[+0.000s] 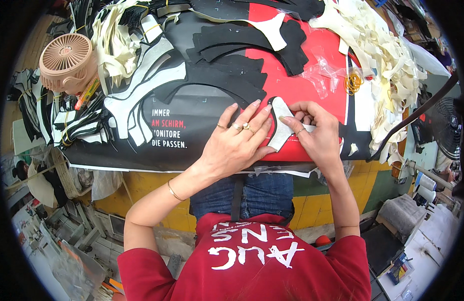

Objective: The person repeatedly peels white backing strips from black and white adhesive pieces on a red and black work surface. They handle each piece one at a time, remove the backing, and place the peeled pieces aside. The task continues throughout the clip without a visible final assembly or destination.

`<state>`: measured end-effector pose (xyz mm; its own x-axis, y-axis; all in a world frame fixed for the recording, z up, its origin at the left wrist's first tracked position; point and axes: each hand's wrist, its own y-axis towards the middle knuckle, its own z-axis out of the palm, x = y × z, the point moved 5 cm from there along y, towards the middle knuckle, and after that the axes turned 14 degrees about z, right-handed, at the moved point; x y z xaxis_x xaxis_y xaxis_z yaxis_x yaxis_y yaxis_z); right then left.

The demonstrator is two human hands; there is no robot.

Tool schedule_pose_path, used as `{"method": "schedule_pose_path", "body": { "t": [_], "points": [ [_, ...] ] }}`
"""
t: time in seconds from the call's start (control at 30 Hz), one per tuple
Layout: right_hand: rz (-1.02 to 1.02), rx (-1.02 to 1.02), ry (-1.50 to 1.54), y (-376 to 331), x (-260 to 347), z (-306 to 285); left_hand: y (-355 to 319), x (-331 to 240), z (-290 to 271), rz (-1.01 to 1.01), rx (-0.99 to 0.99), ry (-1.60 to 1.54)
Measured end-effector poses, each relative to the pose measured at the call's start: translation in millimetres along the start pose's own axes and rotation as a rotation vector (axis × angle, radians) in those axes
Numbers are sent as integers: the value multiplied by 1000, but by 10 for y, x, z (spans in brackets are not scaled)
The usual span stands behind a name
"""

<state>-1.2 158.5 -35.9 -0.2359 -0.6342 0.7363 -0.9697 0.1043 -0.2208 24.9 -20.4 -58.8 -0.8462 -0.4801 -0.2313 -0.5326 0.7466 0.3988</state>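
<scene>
In front of me on the table lies a small curved fabric piece (280, 131), white on top with a black edge along its left side. My right hand (320, 131) pinches its right part, thumb on top and fingers curled. My left hand (237, 134) rests flat beside it, fingers stretched out. The left thumb and fingertips are close against the piece's left edge; whether they press on it I cannot tell. Part of the piece is hidden under my right hand. Beyond my left hand are overlapping black curved fabric pieces (219, 75).
White curved pieces (141, 83) lie at the left, near a pink fan (66, 55). Bundled black-and-white strips (84, 123) sit below it. A cream fabric heap (387, 65) covers the far right, beside yellow rubber bands (353, 84). A dark cable (417, 118) crosses the right side.
</scene>
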Motion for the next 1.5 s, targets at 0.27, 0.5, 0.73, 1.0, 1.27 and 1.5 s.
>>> {"method": "schedule_pose_path", "body": {
  "t": [0.27,0.5,0.73,1.0,1.27,1.5],
  "points": [
    [-93,-66,-8,-78,-37,3,46,-48,11,36,87,137],
    [-61,129,167,-32,-112,-87,43,-61,12,33,113,130],
    [39,94,-8,59,-45,-54,38,-49,-13,-3,82,62],
    [97,82,-147,88,22,-46,25,-22,-30,-36,57,8],
    [74,84,-151,103,41,-38,126,96,-132,-109,-9,-192],
    [81,-29,-317,51,81,-86,251,79,79,-54,220,-163]
  ]
}}
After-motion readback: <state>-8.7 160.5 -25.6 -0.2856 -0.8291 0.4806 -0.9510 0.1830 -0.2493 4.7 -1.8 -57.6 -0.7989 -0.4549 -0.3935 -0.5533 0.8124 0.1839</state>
